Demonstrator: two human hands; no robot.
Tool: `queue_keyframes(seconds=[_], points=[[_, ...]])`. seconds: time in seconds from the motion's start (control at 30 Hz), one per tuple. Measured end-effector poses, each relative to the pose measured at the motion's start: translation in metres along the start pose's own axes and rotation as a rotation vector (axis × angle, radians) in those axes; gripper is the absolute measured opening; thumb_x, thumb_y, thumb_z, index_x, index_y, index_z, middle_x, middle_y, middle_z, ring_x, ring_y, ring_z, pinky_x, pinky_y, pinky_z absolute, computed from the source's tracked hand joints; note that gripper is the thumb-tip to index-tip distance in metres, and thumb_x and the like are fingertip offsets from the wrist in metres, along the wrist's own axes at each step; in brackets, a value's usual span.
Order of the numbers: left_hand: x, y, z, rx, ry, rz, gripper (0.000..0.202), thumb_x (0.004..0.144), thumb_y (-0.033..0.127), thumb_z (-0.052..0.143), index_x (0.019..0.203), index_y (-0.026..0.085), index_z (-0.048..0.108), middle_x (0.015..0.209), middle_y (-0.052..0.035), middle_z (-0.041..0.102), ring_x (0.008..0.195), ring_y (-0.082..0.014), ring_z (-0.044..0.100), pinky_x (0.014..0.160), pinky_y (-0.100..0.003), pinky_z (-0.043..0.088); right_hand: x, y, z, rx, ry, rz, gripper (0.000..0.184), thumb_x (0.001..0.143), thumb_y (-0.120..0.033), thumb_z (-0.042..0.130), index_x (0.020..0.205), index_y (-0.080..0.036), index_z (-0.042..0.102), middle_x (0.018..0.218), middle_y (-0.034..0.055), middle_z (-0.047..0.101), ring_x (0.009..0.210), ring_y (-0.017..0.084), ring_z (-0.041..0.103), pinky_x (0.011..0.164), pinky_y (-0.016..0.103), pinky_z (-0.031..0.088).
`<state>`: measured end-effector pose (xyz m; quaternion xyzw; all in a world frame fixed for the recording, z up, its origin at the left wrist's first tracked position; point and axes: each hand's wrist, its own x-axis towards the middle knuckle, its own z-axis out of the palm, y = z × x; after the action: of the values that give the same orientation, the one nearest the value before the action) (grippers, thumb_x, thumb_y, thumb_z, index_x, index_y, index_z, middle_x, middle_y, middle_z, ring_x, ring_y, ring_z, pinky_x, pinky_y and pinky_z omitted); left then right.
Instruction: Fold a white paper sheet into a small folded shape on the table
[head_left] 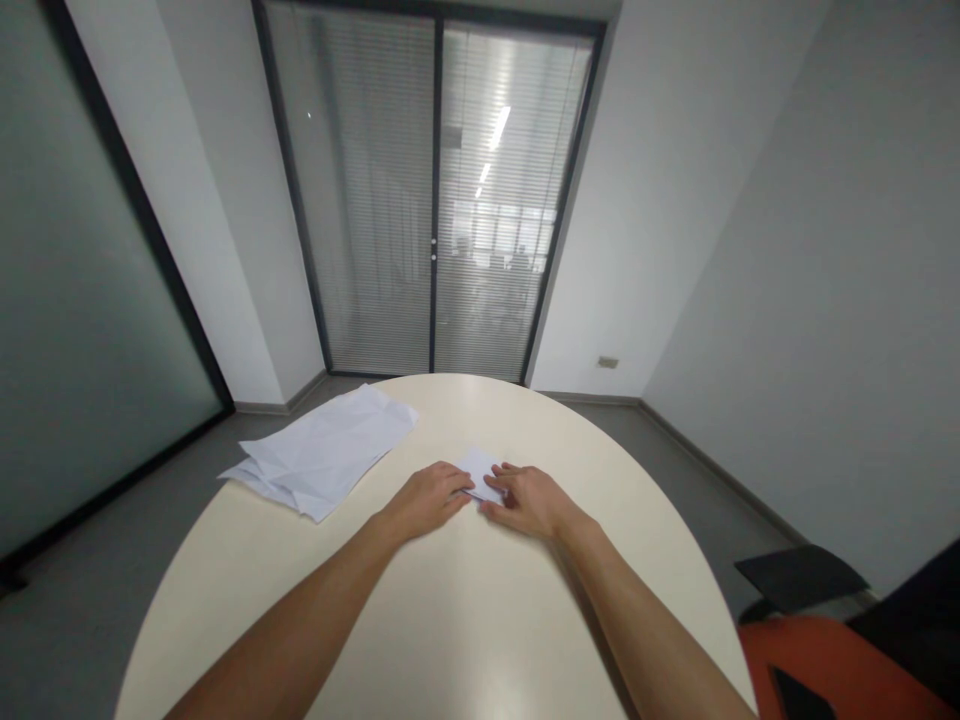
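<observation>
A small folded piece of white paper (478, 465) lies on the round cream table (450, 620), between my two hands. My left hand (430, 500) grips its left edge, with the fingertips pressed on the paper and the thumb at the near side. On the right edge, the fingers of my right hand (531, 500) curl over the paper, and the thumb sits at the near corner. Both hands cover parts of the paper, so its full outline is hidden.
Several creased white sheets (330, 445) lie overlapped at the table's left, some hanging past its edge. An orange-seated chair (817, 660) with a black armrest (802, 578) stands at the right. Beyond the table is a glass partition with blinds (375, 200).
</observation>
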<state>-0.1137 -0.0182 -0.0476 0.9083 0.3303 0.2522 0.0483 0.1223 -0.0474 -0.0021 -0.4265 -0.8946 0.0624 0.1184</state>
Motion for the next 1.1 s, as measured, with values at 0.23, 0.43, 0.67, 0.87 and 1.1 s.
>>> queue_keyframes(seconds=[0.23,0.43,0.67,0.87,1.1], points=[[0.001,0.003,-0.005,-0.063,0.0,-0.095,0.02,0.095,0.03,0.057,0.106,0.022,0.071,0.109,-0.0041,0.073,0.101,-0.0192,0.066,0.093,-0.03,0.049,-0.005,0.01,-0.004,0.048,-0.025,-0.01,0.053,0.089,-0.061,0.055,0.119,-0.021,0.072,0.125,0.0116,0.07,0.126,0.029,0.058,0.105,0.039,0.044],[0.002,0.007,-0.012,-0.073,-0.002,-0.125,0.019,0.096,0.03,0.055,0.1,0.023,0.072,0.101,-0.0026,0.073,0.096,-0.018,0.065,0.087,-0.027,0.048,-0.008,0.026,0.0,0.059,0.011,0.113,0.036,0.093,-0.041,0.052,0.116,-0.023,0.074,0.125,0.008,0.07,0.118,0.026,0.063,0.099,0.036,0.048],[0.005,0.002,-0.007,-0.087,0.032,-0.22,0.021,0.096,0.027,0.052,0.1,0.023,0.072,0.099,-0.0024,0.074,0.095,-0.0191,0.065,0.085,-0.029,0.047,-0.007,0.031,0.0,0.113,0.064,0.1,0.036,0.098,-0.038,0.044,0.104,-0.019,0.075,0.105,0.0096,0.074,0.098,0.024,0.066,0.089,0.033,0.048],[0.005,0.002,-0.007,-0.025,0.066,-0.327,0.022,0.096,0.032,0.052,0.098,0.023,0.072,0.091,-0.0028,0.073,0.086,-0.0187,0.065,0.077,-0.028,0.046,-0.006,0.03,0.002,0.088,0.101,0.121,0.038,0.101,-0.037,0.042,0.091,-0.017,0.072,0.092,0.0099,0.071,0.088,0.021,0.063,0.08,0.031,0.046],[0.006,0.005,-0.007,0.055,0.071,-0.384,0.019,0.095,0.03,0.055,0.091,0.022,0.071,0.089,-0.003,0.073,0.086,-0.0193,0.064,0.074,-0.029,0.044,0.0,0.027,0.012,0.024,0.135,0.216,0.04,0.103,-0.037,0.036,0.091,-0.017,0.068,0.09,0.0103,0.069,0.089,0.022,0.061,0.081,0.031,0.044]])
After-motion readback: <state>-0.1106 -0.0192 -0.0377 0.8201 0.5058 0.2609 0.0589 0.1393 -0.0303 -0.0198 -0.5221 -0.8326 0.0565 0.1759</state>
